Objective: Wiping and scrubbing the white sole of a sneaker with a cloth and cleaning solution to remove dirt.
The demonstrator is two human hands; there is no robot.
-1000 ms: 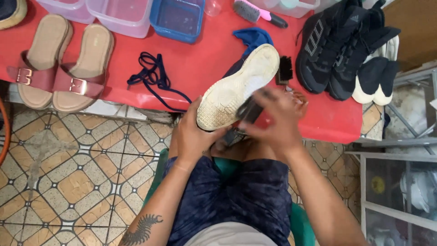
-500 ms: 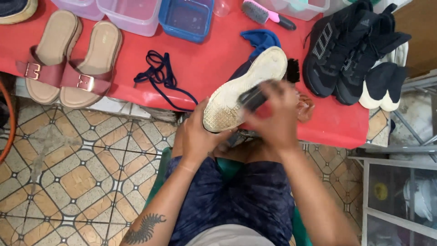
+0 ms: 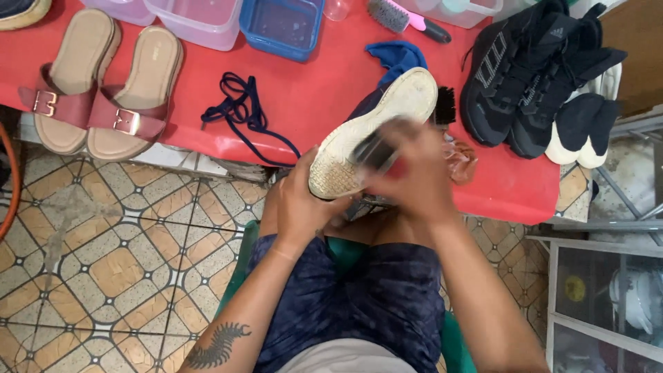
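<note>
Head view, the only one: at the centre of the frame the left hand (image 3: 304, 207) is wrapped around the heel end of a shoe (image 3: 373, 131), which is turned sole up, its pale, dirty sole running from the centre up toward the upper right. The right hand (image 3: 414, 176) is closed on a dark brush (image 3: 376, 148) pressed against the middle of that sole (the hand and brush are blurred, so the brush's shape is hard to tell). Black bristles (image 3: 445, 105) show just right of the shoe's toe; whether they belong to the held brush cannot be told. A blue cloth (image 3: 400, 55) lies just above the toe.

All this sits over the near edge of a red table (image 3: 311, 103) that fills the top of the frame. At the upper left a pair of tan sandals (image 3: 97, 83) with dark red straps lies side by side. A dark blue shoelace (image 3: 245, 110) is coiled left of centre. Along the top edge stand a clear tub (image 3: 197, 21) and a blue tub (image 3: 283, 24), and a brush with a pink handle (image 3: 407, 17). At the upper right lies a pair of black sneakers (image 3: 532, 83), with black-and-white insoles (image 3: 580, 128) beside them. The lower left is patterned floor tile (image 3: 117, 255); the person's dark blue shorts (image 3: 359, 297) fill the bottom centre.
</note>
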